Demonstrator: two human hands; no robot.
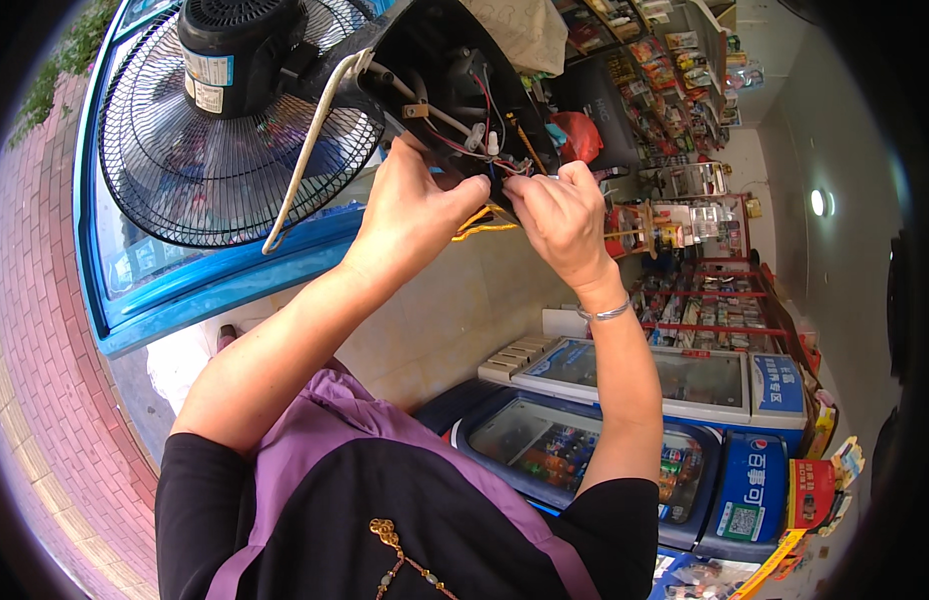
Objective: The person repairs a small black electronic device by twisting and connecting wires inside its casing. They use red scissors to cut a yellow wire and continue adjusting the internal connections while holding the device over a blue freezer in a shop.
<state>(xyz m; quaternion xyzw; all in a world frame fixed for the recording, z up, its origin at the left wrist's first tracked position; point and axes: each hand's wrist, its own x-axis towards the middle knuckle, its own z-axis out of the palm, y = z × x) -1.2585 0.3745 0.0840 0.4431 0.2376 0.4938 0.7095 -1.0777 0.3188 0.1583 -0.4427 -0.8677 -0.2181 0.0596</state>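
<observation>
An electric fan with a black wire cage (145, 150) lies tipped on its side at the upper left. Its black housing (425, 45) is open, baring thin red, grey and white wires (488, 110) and a white connector (493, 143). At the housing's lower edge, my left hand (415, 205) is closed around that edge, its thumb reaching toward the wires and its fingertips partly hidden. Close beside it, my right hand (565, 215) pinches a thin wire; its fingertips cover the exact spot. Yellow wire (485, 228) hangs below both hands. A whitish cord (310, 150) loops down past the cage.
Under the fan stands a blue-framed glass-topped freezer (165, 290). A red plastic bag (579, 135) lies behind my right hand. Drink coolers (585, 455) stand at the lower right, with stocked shelves (700, 290) beyond. Brick paving (55, 350) runs along the left.
</observation>
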